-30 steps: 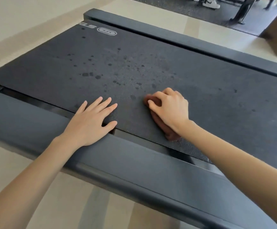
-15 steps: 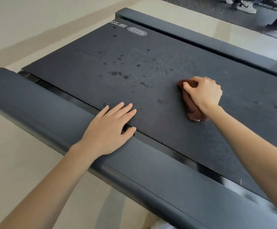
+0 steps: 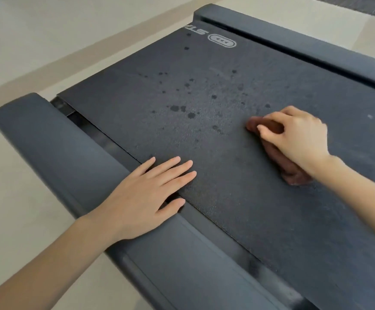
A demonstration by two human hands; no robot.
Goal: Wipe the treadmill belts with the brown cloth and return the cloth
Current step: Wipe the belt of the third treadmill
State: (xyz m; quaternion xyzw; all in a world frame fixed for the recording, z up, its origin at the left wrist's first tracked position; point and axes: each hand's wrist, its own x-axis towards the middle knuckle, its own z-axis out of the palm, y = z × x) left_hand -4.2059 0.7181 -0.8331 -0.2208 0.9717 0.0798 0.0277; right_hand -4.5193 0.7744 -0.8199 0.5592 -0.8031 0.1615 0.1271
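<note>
Leaning over the treadmill belt (image 3: 226,166), I am facing a broad, pebbled black sheet running beside the smooth matte side rail (image 3: 70,157). My left grip (image 3: 141,198) is lying flat and open, palm on that near rail, fingers reaching onto the belt's edge. My right grip (image 3: 298,137) is curling around the brown cloth (image 3: 294,175), a soft bunched wad pressing on the belt right of centre. Dark droplet spots (image 3: 177,108) are speckling the surface just left of it. I am judging that firm, overlapping strokes toward them, with the cloth spread flatter, are the surest way.
</note>
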